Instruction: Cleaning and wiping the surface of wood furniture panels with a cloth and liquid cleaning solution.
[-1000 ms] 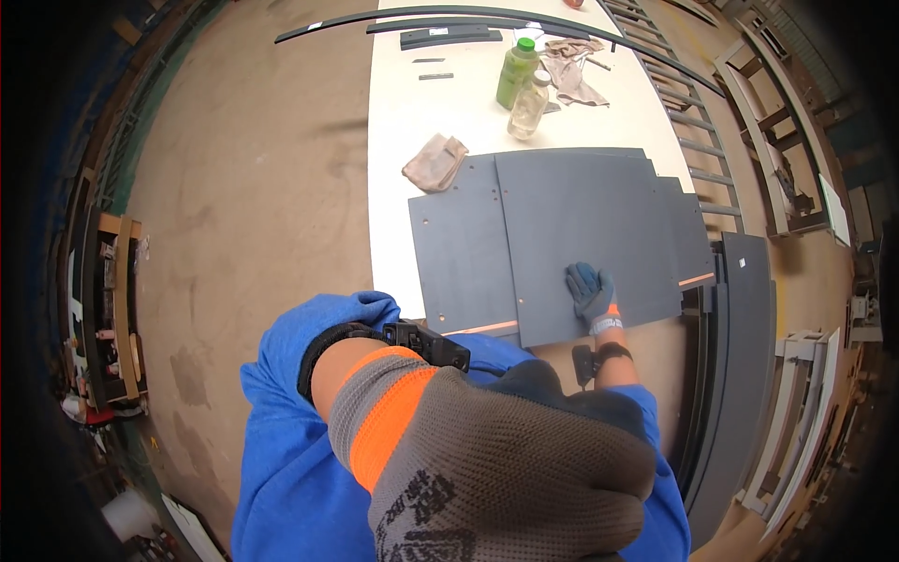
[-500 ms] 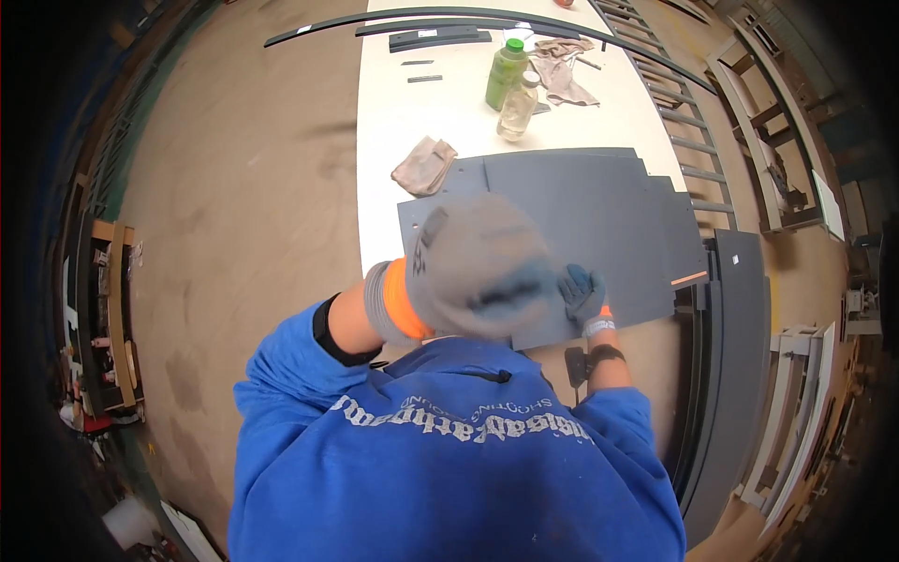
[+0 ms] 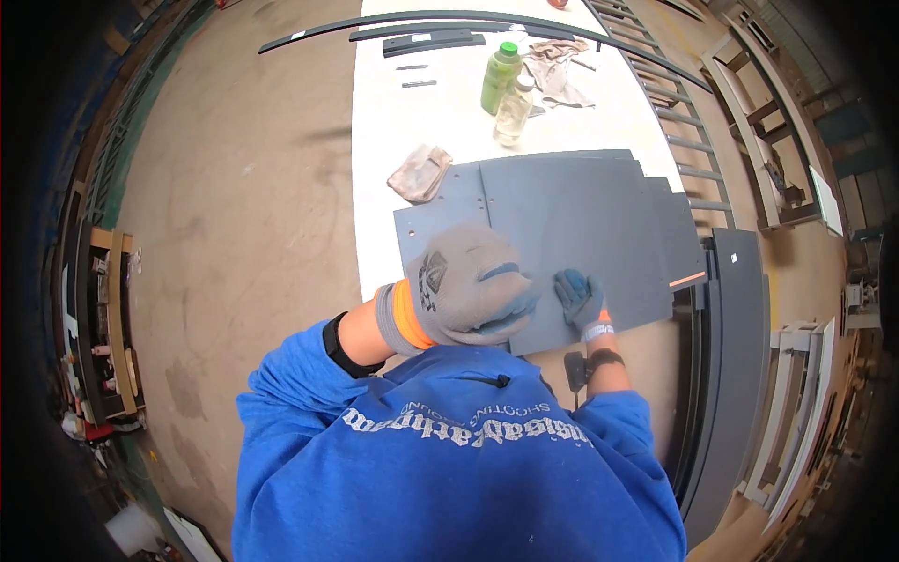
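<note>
My left hand [image 3: 473,290], in a grey glove with blue coating and an orange cuff, is raised close to the camera over the left part of a dark grey metal panel [image 3: 581,215]. Its fingers are curled inward; anything inside them is hidden. Lower and smaller in view, my right hand [image 3: 581,298] is gloved alike, at the panel's near side. Its fingers are bent together, and I cannot make out anything in them. The panel has a stepped right edge and small holes towards its left side. A folded beige cloth [image 3: 420,174] touches its far left corner.
A white table [image 3: 375,122] carries a green bottle [image 3: 500,80], a clear bottle [image 3: 513,114], a crumpled cloth [image 3: 560,75] and long dark bars [image 3: 431,42]. A roller rack [image 3: 698,145] runs along its right. Dark panels [image 3: 735,309] stand at the right.
My left hand has come out of its motion blur, its curled fingers now plainer. The right hand stays near the same spot, and the view has shifted slightly.
</note>
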`<state>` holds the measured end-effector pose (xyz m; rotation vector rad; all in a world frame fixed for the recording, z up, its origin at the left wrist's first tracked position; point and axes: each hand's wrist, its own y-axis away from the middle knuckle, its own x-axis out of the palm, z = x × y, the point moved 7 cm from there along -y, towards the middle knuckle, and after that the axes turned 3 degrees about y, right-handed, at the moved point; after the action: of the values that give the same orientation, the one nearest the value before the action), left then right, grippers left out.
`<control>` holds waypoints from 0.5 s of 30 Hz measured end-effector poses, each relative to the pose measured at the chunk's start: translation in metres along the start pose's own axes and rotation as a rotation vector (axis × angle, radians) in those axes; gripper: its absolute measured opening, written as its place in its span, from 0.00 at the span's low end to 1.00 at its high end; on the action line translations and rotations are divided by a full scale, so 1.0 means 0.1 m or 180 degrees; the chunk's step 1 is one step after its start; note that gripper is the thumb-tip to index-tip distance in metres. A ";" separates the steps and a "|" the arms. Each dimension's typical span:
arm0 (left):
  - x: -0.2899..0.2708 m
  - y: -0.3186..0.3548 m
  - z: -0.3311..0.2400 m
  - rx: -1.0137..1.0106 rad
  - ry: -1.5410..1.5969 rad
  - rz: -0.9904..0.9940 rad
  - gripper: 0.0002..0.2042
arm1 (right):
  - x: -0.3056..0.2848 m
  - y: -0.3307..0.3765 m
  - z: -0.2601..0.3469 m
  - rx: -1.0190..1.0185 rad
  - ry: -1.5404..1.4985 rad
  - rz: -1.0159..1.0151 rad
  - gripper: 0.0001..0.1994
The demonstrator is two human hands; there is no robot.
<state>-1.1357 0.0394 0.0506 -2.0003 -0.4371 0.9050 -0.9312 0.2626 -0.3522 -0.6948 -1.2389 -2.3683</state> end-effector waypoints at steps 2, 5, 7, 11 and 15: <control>0.06 -0.02 0.00 0.0073 0.0030 0.0069 0.11 | -0.12 -0.18 -0.02 0.0330 -0.0739 0.1988 0.26; 0.07 0.07 0.06 0.0081 -0.0183 0.0021 0.11 | -0.01 -0.07 -0.03 0.0107 -0.0140 0.0174 0.25; 0.14 0.13 0.24 -0.0424 -0.0416 0.0463 0.09 | 0.01 -0.03 -0.01 0.0104 -0.0144 0.0146 0.25; 0.77 1.28 1.25 -0.2546 -0.0916 0.1660 0.13 | 0.00 -0.09 0.01 0.0216 -0.0628 0.1890 0.25; 1.17 2.96 1.55 -0.4390 -0.1139 0.3048 0.23 | 0.09 0.05 -0.03 0.0018 -0.0178 0.0255 0.25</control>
<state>-1.1820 0.0332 -0.3006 -3.4404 -0.2787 1.8828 -0.9361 0.2564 -0.3452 -0.7988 -1.2169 -2.2941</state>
